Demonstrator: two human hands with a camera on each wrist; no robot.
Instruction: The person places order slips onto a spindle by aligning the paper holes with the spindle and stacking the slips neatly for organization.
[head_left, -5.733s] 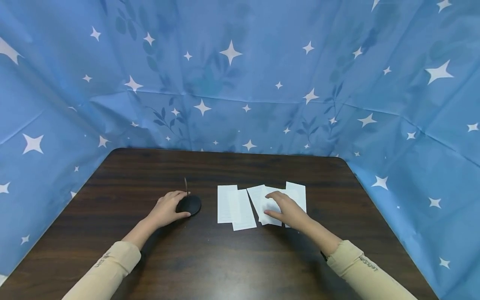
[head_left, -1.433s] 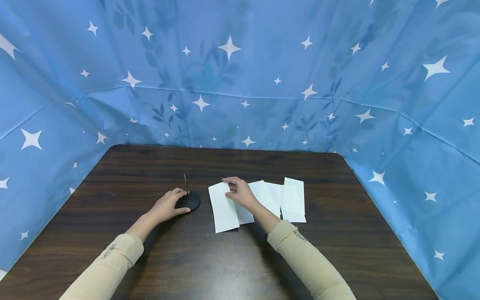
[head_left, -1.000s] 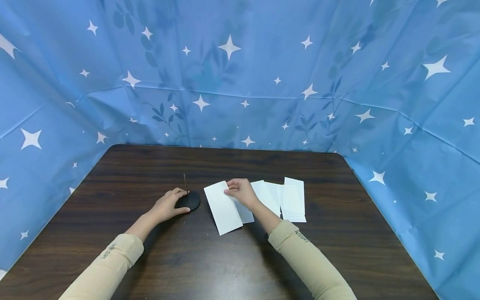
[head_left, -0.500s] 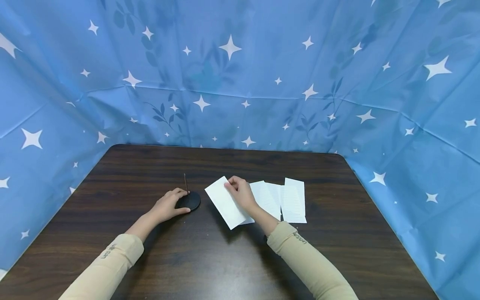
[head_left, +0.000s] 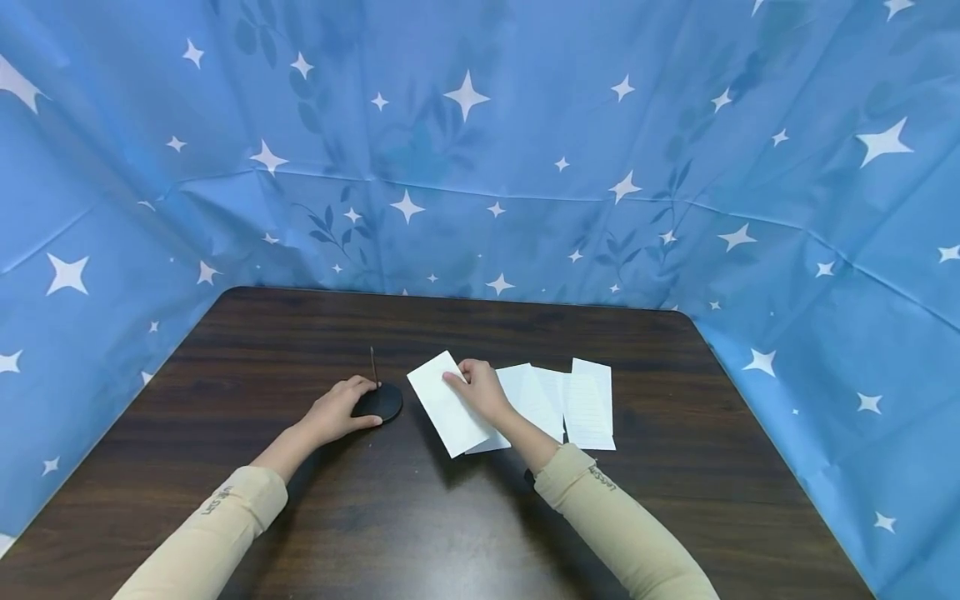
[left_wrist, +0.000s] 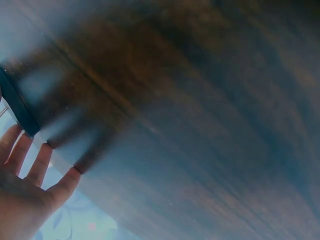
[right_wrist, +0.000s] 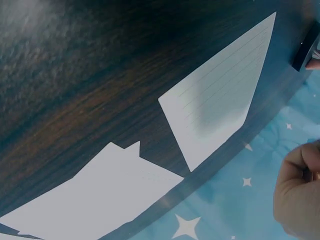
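Observation:
My left hand [head_left: 333, 414] grips the round black base [head_left: 382, 402] of a bill spike, with the thumb on the near side and the fingers on the far side. Its thin metal spike [head_left: 374, 367] stands upright. To the right, my right hand [head_left: 483, 392] pinches a white paper slip [head_left: 448, 407] between thumb and fingers. The slip is tilted and raised, casting a shadow on the table. In the left wrist view, the fingers of my left hand [left_wrist: 30, 185] reach toward the base's dark edge [left_wrist: 19, 105]. In the right wrist view, a lined slip [right_wrist: 215, 85] shows near my curled right hand [right_wrist: 297, 192].
Several white slips [head_left: 588, 408] lie overlapping on the dark wooden table [head_left: 375, 517], right of and partly beneath my right hand. A blue curtain with white stars [head_left: 480, 150] hangs behind and beside the table.
The right hand has moved left from the right-hand slips, picked up a slip at the left of the row, and lifted and tilted it. The left hand stays on the bill spike's base.

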